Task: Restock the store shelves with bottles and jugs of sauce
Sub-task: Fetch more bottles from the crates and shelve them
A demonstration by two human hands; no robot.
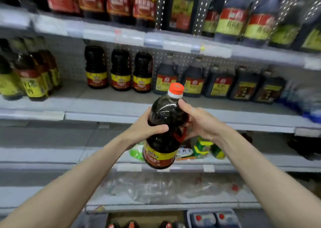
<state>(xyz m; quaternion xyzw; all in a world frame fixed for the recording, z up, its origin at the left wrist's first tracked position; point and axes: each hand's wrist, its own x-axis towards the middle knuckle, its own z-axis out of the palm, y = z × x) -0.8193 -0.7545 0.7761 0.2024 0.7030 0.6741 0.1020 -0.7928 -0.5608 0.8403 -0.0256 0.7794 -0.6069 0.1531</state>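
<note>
Dark plastic sauce bottle with orange cap (165, 127), frame centre: our left hand (147, 128) and right hand (199, 121) curl fingers around it. Blurred view; a loosened hold could drop it.

Count: 1 orange-capped bottle (164, 118) at centre, in 2 hands: left hand (143, 128), right hand (199, 121). Middle shelf (104, 106): 3 matching dark bottles (121, 69) at 11 o'clock; 5 dark jugs (219, 82) at 1–2 o'clock. Yellow-labelled bottles (33, 78) at 9 o'clock: blurred, uncounted.
</note>
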